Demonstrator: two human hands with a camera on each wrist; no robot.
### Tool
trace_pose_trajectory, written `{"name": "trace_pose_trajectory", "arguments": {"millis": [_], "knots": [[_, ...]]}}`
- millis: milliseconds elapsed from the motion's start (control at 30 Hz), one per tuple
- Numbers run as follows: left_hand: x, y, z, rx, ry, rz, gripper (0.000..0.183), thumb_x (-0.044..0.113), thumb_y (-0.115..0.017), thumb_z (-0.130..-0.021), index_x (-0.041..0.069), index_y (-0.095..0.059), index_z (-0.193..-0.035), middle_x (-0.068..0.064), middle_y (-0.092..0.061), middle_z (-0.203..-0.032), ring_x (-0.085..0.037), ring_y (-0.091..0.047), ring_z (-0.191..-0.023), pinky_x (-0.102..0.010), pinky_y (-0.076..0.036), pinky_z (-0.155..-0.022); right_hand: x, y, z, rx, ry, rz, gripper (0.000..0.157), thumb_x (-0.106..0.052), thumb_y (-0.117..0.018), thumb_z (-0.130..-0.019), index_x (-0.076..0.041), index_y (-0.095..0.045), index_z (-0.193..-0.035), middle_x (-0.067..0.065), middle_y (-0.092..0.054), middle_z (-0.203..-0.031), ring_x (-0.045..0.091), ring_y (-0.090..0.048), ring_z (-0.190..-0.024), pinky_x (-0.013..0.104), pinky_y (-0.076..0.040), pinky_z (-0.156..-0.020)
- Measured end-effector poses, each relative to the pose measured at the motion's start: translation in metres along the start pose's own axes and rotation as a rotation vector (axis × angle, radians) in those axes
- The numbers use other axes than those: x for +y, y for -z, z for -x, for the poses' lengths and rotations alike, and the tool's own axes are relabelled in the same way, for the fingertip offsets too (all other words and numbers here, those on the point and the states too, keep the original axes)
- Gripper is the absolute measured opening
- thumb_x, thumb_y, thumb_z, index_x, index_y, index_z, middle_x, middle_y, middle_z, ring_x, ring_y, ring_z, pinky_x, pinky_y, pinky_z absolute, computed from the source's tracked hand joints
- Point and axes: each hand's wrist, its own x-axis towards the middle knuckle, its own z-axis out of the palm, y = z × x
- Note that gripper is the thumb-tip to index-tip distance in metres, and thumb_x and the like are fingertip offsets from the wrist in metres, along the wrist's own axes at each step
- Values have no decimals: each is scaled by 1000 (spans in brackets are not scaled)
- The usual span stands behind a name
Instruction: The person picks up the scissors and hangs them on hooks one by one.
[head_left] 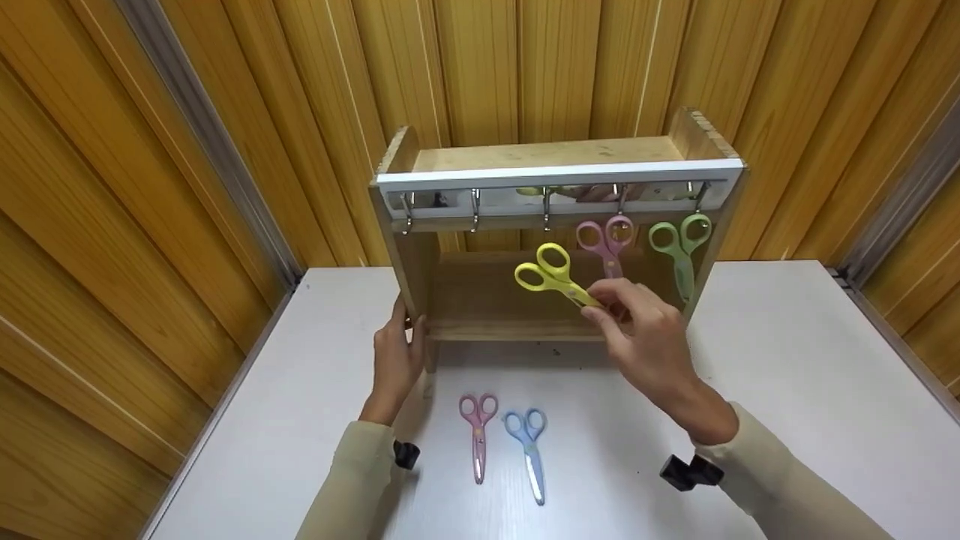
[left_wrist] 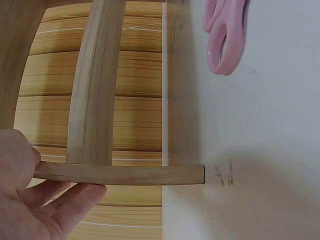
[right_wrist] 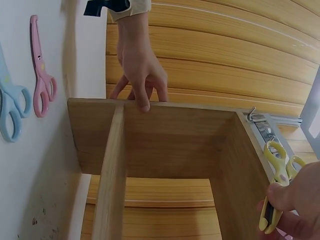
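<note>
My right hand point(head_left: 651, 337) pinches yellow scissors point(head_left: 553, 277) by the blade end, handles pointing up and left, in front of the wooden rack point(head_left: 517, 330) and below its row of hooks. With thumb and fingers on either side of the rack's left side panel, my left hand point(head_left: 397, 360) grips that panel near its lower part. Pink scissors point(head_left: 606, 236) and green scissors point(head_left: 681, 247) hang by their handles from the hooks at the right. Part of the hanging pink pair is hidden behind my right hand.
On the white table point(head_left: 787, 360) in front of the rack lie another pair of pink scissors point(head_left: 478, 435) and blue scissors point(head_left: 531, 450), handles toward the rack. Bare metal hooks point(head_left: 475, 210) line the left and middle of the rail. A wood-plank wall point(head_left: 555, 75) stands behind.
</note>
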Motion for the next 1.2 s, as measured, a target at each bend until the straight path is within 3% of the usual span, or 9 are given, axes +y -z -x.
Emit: {"name": "trace_pose_trajectory", "arguments": {"millis": [733, 967, 1200], "knots": [[-4, 1, -1, 35, -42, 0, 51, 6, -60, -103, 1, -44, -151, -23, -69, -126, -35, -73, -100, -51, -60, -86, -7, -31, -17, 76, -111, -139, 22, -12, -80, -90, -6, -70, -109, 0, -67, -86, 11, -57, -72, 17, -47, -61], [0, 0, 0, 12, 3, 2, 50, 7, -59, -104, 0, -43, -151, -23, -68, -128, -35, -72, -102, -48, -62, -80, -5, -39, -16, 89, -136, -146, 22, -12, -80, -90, -5, -70, -109, 1, -70, -87, 11, -59, -71, 18, -47, -61], [0, 0, 0, 13, 12, 5, 50, 7, -59, -104, 1, -44, -151, -23, -68, -128, -36, -72, -102, -51, -61, -84, -3, -46, -13, 109, -180, -139, 23, -12, -80, -90, -5, -70, -110, 1, -71, -90, 11, -59, -72, 17, -48, -63]]}}
